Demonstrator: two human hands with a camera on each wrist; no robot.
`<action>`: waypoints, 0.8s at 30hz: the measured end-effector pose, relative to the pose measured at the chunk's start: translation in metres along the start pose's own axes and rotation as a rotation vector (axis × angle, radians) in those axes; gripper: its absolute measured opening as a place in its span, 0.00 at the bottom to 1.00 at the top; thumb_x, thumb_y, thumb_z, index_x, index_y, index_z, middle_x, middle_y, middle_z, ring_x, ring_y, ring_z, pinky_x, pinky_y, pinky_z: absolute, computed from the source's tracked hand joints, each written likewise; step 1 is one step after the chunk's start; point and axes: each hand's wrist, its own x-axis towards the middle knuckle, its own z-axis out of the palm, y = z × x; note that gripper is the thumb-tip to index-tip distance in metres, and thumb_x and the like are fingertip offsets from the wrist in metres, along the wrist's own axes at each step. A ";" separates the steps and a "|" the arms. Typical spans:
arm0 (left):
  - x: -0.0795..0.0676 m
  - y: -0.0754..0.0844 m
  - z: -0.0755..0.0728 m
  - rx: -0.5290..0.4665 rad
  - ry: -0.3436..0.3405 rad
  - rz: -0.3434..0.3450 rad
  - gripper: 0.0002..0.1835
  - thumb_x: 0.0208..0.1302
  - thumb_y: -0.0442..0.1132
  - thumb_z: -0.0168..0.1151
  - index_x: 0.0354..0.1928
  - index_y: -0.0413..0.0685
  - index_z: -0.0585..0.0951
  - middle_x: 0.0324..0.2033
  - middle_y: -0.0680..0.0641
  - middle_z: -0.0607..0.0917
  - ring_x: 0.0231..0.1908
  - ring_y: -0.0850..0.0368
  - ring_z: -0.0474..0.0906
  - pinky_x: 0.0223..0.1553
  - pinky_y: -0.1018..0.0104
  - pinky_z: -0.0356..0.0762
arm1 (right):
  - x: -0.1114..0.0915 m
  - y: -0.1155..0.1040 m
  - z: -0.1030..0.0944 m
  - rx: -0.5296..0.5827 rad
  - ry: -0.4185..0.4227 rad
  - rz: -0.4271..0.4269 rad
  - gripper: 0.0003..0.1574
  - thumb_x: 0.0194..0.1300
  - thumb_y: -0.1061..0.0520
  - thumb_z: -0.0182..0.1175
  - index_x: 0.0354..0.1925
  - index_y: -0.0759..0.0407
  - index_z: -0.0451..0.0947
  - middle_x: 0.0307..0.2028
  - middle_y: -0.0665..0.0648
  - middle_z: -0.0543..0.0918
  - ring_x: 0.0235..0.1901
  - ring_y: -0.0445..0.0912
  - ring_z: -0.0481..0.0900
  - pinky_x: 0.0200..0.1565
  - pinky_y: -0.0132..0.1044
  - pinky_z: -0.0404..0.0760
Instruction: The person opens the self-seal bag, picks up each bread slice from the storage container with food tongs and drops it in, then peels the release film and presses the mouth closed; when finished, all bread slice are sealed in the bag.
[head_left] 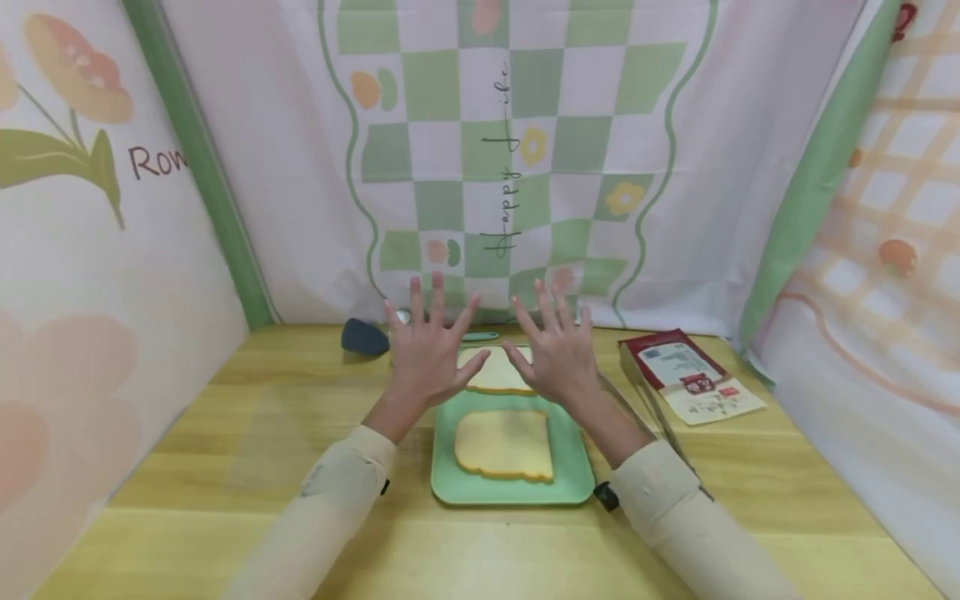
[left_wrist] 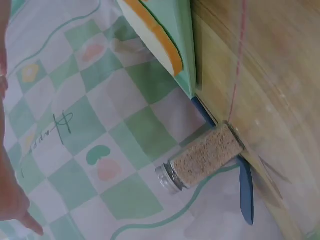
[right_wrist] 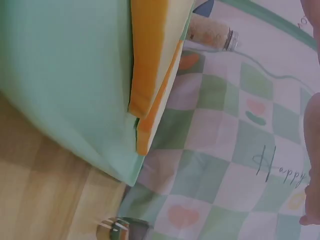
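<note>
Both hands are raised with fingers straight and spread, holding nothing. My left hand (head_left: 427,350) is up over the left side of a light green tray (head_left: 442,492), and my right hand (head_left: 558,354) mirrors it on the right. Two slices of bread lie on the tray: a near slice (head_left: 504,446) in full view and a far slice (head_left: 498,371) partly hidden by the thumbs. Only a strip of the left hand (left_wrist: 11,185) enters the left wrist view. Along the right edge of the right wrist view shows part of the right hand (right_wrist: 313,150).
Behind the left hand lies a dark blue spatula head (head_left: 365,337). A glass shaker (left_wrist: 206,155) of grainy seasoning stands nearby. At the back right rests a red and cream packet (head_left: 693,377), with long thin metal strips (head_left: 660,417) beside it. A checkered curtain (head_left: 480,150) hangs behind the table.
</note>
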 end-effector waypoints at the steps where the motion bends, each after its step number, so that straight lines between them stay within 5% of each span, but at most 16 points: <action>1: -0.002 -0.002 -0.002 0.014 0.019 0.015 0.43 0.65 0.73 0.41 0.78 0.68 0.50 0.76 0.35 0.29 0.74 0.29 0.29 0.59 0.20 0.50 | 0.000 -0.003 -0.002 -0.004 -0.007 -0.009 0.42 0.67 0.33 0.53 0.72 0.50 0.65 0.73 0.65 0.61 0.70 0.62 0.58 0.59 0.70 0.64; 7: -0.019 -0.020 -0.008 0.004 0.156 0.138 0.37 0.65 0.64 0.53 0.75 0.63 0.63 0.75 0.35 0.55 0.69 0.31 0.59 0.55 0.29 0.68 | 0.000 -0.025 -0.016 0.055 -0.139 -0.078 0.35 0.67 0.37 0.58 0.65 0.54 0.73 0.65 0.66 0.71 0.59 0.64 0.72 0.54 0.61 0.74; 12: -0.040 -0.037 -0.009 -0.068 0.136 0.206 0.32 0.64 0.57 0.61 0.69 0.61 0.71 0.71 0.40 0.66 0.62 0.37 0.69 0.50 0.38 0.75 | -0.003 -0.045 -0.020 0.143 -0.264 -0.147 0.32 0.71 0.39 0.56 0.66 0.52 0.72 0.66 0.64 0.70 0.61 0.61 0.72 0.54 0.60 0.75; 18: -0.064 -0.053 -0.017 -0.182 -0.004 0.283 0.26 0.63 0.50 0.65 0.64 0.60 0.77 0.65 0.44 0.73 0.55 0.41 0.74 0.41 0.45 0.77 | -0.008 -0.061 -0.012 0.331 -0.368 -0.206 0.25 0.74 0.48 0.54 0.66 0.53 0.72 0.67 0.57 0.71 0.65 0.57 0.67 0.56 0.60 0.71; 24: -0.079 -0.084 -0.008 -0.368 -0.214 0.170 0.23 0.66 0.51 0.66 0.61 0.58 0.80 0.59 0.47 0.78 0.55 0.44 0.76 0.48 0.42 0.77 | -0.003 -0.073 -0.001 0.398 -0.479 -0.344 0.25 0.75 0.50 0.52 0.67 0.52 0.71 0.68 0.56 0.70 0.67 0.56 0.65 0.58 0.57 0.69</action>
